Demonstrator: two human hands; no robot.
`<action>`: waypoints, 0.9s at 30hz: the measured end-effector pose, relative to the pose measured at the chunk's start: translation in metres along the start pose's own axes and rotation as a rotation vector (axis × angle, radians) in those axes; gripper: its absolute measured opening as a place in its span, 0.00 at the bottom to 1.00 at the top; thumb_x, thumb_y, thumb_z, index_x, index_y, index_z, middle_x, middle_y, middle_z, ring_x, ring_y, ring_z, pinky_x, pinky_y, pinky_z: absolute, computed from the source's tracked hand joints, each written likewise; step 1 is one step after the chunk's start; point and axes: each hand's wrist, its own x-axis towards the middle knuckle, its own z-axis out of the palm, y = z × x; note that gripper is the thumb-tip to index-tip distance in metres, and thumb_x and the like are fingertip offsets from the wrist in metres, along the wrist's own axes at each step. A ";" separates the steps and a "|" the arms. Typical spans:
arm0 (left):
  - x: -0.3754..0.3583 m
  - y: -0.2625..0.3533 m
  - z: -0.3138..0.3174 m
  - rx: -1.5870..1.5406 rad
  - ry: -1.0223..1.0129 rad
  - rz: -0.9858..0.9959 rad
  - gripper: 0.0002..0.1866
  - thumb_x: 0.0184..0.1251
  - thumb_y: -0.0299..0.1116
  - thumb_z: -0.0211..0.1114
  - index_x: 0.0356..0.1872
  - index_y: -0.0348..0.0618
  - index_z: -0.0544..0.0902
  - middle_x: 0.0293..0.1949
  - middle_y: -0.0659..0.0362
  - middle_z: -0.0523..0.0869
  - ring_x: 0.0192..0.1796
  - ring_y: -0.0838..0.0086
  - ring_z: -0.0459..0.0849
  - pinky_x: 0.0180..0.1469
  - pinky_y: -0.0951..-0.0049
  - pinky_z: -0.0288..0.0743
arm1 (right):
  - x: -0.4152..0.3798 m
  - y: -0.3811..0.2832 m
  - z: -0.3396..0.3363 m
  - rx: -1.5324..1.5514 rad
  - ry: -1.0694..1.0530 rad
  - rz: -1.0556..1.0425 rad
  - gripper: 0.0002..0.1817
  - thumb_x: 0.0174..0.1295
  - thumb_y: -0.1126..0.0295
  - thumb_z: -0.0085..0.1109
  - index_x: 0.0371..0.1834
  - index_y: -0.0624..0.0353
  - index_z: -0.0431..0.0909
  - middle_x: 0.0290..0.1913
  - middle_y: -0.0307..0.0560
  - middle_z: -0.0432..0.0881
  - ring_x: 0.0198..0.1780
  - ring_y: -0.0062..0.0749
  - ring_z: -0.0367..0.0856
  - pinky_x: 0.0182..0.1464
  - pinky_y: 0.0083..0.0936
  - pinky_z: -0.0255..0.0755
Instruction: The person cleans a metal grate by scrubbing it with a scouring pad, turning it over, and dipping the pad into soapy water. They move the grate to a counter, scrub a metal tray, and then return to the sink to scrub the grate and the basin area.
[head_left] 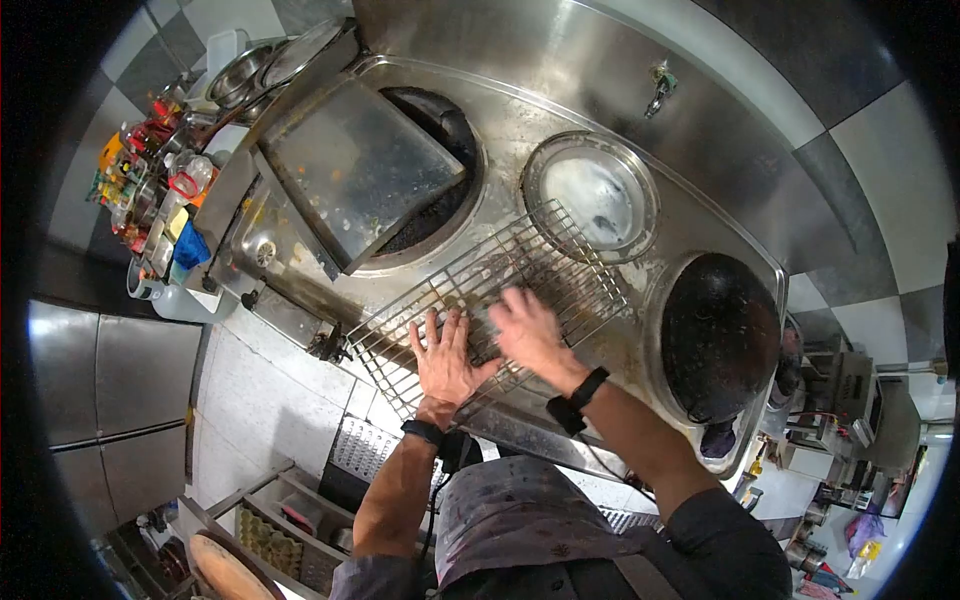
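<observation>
A wire rack (400,345) lies tilted across the front of the steel stove top, its near left corner jutting past the edge. My left hand (445,362) presses flat on the rack with the fingers spread. Just right of it, my right hand (528,330) is over the rack, slightly blurred, its fingers bent down and together. Whatever sits under those fingers is hidden. Behind the rack's far end stands a round metal basin (590,195) with whitish, foamy liquid.
A rectangular metal tray (360,165) partly covers a dark wok opening at left. On the right sits a blackened wok (720,335). A tap (660,88) sticks out of the back wall. Bottles and bowls crowd the far left. Egg trays (270,545) are below.
</observation>
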 end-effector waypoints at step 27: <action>-0.004 -0.001 0.003 0.008 -0.014 -0.015 0.56 0.58 0.81 0.64 0.72 0.38 0.80 0.78 0.49 0.75 0.85 0.44 0.60 0.86 0.32 0.31 | 0.035 -0.010 0.012 -0.011 0.131 -0.018 0.12 0.56 0.71 0.66 0.44 0.54 0.80 0.50 0.52 0.74 0.48 0.53 0.82 0.36 0.49 0.83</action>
